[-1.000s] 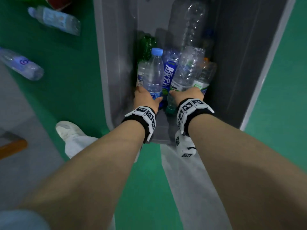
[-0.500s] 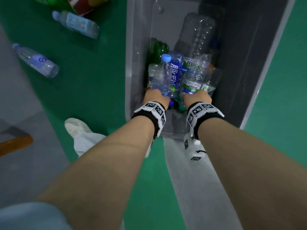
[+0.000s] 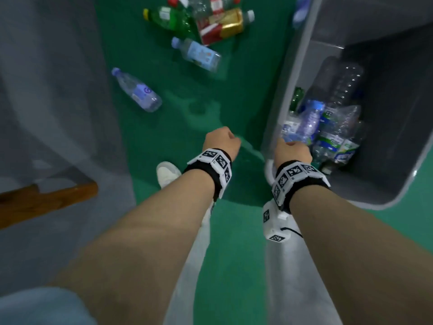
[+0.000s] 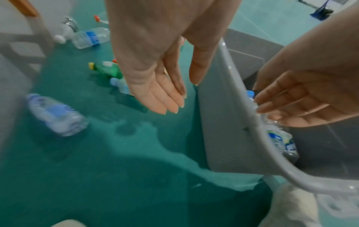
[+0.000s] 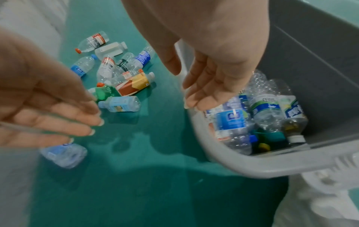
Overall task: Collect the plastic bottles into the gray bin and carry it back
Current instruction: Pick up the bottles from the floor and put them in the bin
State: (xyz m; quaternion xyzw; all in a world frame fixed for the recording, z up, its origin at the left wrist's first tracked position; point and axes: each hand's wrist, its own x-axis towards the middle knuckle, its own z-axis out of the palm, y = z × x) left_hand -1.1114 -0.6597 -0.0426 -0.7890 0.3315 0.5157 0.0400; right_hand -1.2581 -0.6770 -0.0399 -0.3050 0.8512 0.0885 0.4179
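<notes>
A green floor (image 3: 199, 109) fills the scene. At the right stands the gray bin (image 3: 398, 148), its near rim tipped toward the viewer. Roughly a dozen plastic bottles lie heaped in its near end, among them a water bottle with a blue label (image 5: 232, 121) and a crushed clear bottle (image 3: 337, 85).

Two bare forearms reach forward, each wearing a wristband of black-and-white markers. The right hand (image 3: 293, 150) hangs over the bin's near left rim, its fingers (image 5: 196, 98) loosely extended and holding nothing. The left hand (image 3: 221, 141) hovers over the floor just left of the bin, fingers (image 4: 165, 101) straight and relaxed, also empty.

The task looks partly done. Many bottles remain on the floor: a far cluster including a red-and-gold labelled bottle (image 3: 222, 25) and a green bottle (image 3: 167, 18), a pale blue labelled bottle (image 3: 199, 53) nearer, and a purple-labelled bottle (image 3: 138, 90) alone at the left. These still need collecting, and the bin has not yet been carried back.
</notes>
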